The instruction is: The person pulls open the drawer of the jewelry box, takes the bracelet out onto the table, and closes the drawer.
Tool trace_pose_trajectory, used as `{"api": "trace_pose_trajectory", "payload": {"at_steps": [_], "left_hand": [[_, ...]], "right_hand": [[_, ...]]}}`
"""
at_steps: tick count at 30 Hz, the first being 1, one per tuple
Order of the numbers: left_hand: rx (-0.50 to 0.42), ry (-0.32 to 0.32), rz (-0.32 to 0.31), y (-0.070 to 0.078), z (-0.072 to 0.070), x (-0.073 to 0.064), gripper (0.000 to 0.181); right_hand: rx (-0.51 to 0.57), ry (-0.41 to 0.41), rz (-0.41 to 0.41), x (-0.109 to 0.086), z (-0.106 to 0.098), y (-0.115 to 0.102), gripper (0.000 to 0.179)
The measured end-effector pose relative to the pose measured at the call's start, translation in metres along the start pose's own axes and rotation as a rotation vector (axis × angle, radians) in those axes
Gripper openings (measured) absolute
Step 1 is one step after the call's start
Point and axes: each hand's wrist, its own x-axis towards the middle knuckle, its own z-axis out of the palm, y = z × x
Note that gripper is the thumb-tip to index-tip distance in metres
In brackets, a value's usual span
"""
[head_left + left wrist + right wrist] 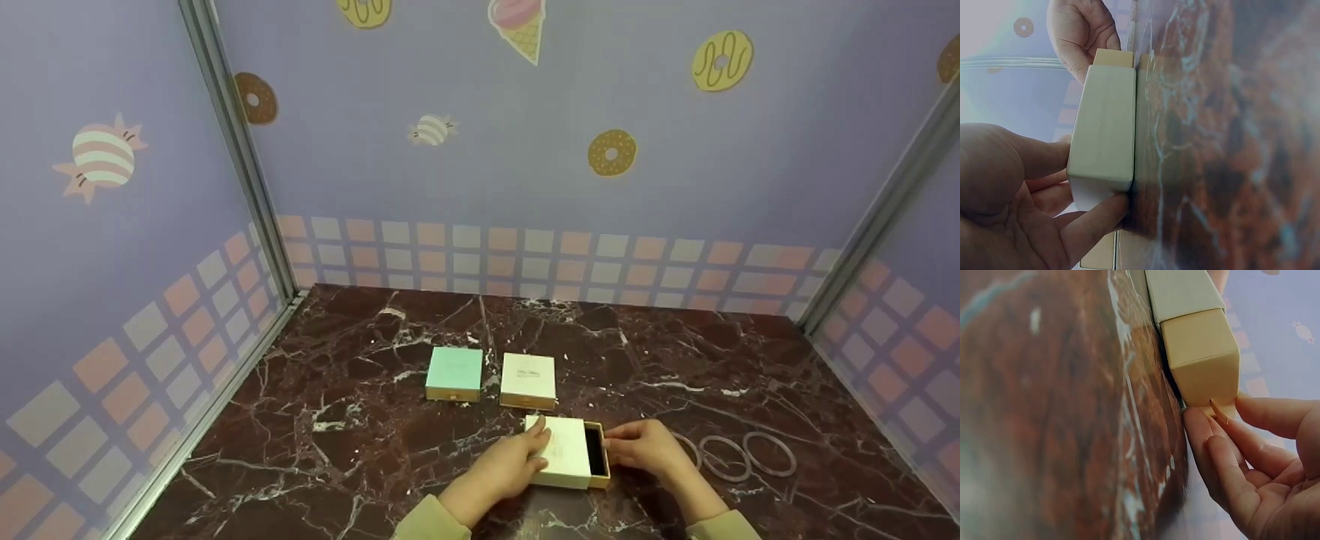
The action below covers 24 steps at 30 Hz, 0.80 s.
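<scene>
A cream drawer-style gift box [564,450] lies flat on the table near the front. Its yellow inner drawer [1204,379] sticks partway out on the right, and a strip of black lining shows in the head view. My left hand [504,463] grips the outer sleeve at its left end, with fingers over the top and against the end face. At the other end my right hand [646,448] holds the drawer's end face between thumb and fingers, right by a small ribbon pull tab [1219,412].
Behind the cream box stand a mint-green box [455,369] and a white box [528,376] with dark lettering, both closed. Several thin pale rings, one a bangle-like ring [787,472], lie right of my right hand. Patterned walls [480,259] enclose the dark marbled table [360,480].
</scene>
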Motion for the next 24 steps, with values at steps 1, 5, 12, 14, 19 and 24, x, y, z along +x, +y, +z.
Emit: {"api": "trace_pose_trajectory", "payload": {"at_steps": [1,5,12,14,19,24], "left_hand": [[0.003,0.004,-0.001,-0.0001,0.0003,0.0000,0.053],[0.010,0.013,-0.005,0.0000,0.0008,0.0000,0.053],[0.010,0.018,-0.004,0.0001,0.0006,-0.0001,0.053],[0.010,0.019,-0.001,0.0002,0.0005,-0.0004,0.053],[0.011,0.017,-0.001,0.0001,0.0010,-0.0002,0.053],[0.008,0.012,-0.003,0.0000,0.0007,-0.0001,0.053]], "right_hand": [[0.002,-0.001,0.002,-0.0003,0.0004,-0.0005,0.037],[0.009,-0.004,0.002,-0.0006,0.0017,-0.0016,0.038],[-0.018,0.022,0.015,-0.0007,0.0045,-0.0033,0.036],[-0.023,0.032,0.022,-0.0004,0.0055,-0.0031,0.035],[-0.012,0.036,0.021,0.0003,0.0071,-0.0026,0.035],[-0.026,0.049,0.016,0.0013,0.0094,-0.0015,0.035]]}}
